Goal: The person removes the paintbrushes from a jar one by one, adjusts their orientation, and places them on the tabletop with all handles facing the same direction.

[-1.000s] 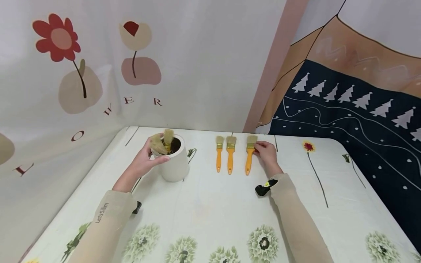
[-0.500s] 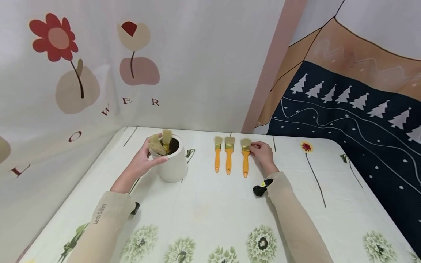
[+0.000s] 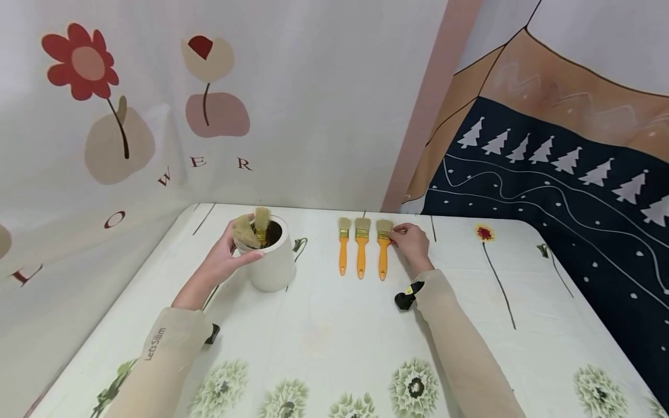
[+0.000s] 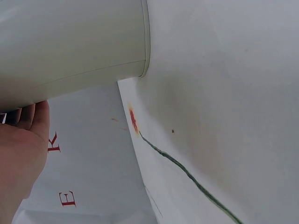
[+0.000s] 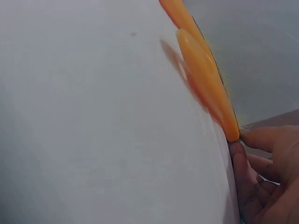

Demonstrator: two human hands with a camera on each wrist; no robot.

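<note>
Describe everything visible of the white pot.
The white pot is smooth, round and perhaps ceramic, dark inside; a thin line runs along its side. It appears to rest on the left of the table, perhaps tilted. The left hand grips it near the rim; at least two brushes sit inside, bristles up.

Your left hand (image 3: 222, 258) curls around a smooth white cup (image 3: 274, 270), its dark mouth facing up, thumb across the near side. Inside are two brushes, pale bristles up: one brush (image 3: 262, 219) is nearly upright, the other brush (image 3: 245, 233) leans left. To the right, three orange-handled brushes lie in a row on the white table (image 3: 313, 342), bristles away from you: a narrow brush (image 3: 342, 254), a wider brush (image 3: 361, 254), and a third brush (image 3: 383, 255), pinched near its metal band by your right hand (image 3: 413, 247).
</note>
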